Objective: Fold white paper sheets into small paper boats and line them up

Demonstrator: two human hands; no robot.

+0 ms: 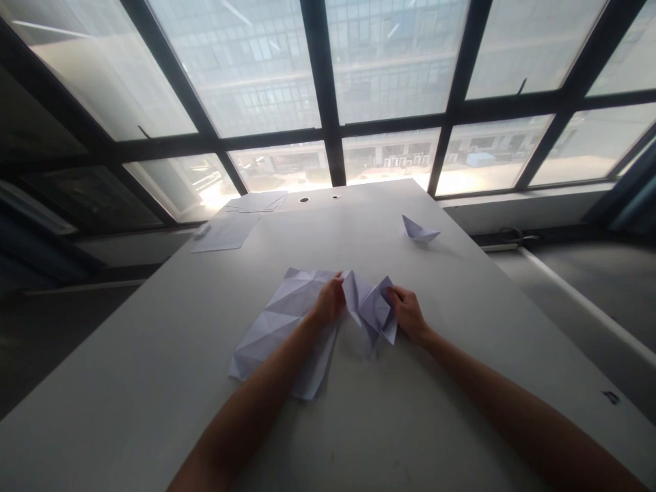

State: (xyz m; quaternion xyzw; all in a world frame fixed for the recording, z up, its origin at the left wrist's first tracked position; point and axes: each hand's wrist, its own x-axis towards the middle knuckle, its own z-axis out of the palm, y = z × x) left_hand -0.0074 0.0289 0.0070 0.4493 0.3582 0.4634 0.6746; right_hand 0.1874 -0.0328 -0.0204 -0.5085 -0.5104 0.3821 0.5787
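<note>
Between my two hands is a folded piece of white paper point(376, 307), partly opened out with several creases and flaps. My left hand point(331, 299) pinches its left edge, fingers closed. On its right side my right hand point(407, 311) grips a folded corner between thumb and fingers. A creased, mostly flattened sheet of paper point(277, 335) lies on the table under and beside my left forearm, which covers part of it. Farther off to the right sits a folded paper boat point(420, 231), apart from both hands.
The white table point(169, 348) stretches toward large dark-framed windows point(328, 68). Flat paper sheets point(228, 232) lie at its far left. Two round holes point(304, 200) are near the far edge. A small dark mark point(611, 397) shows near the right edge.
</note>
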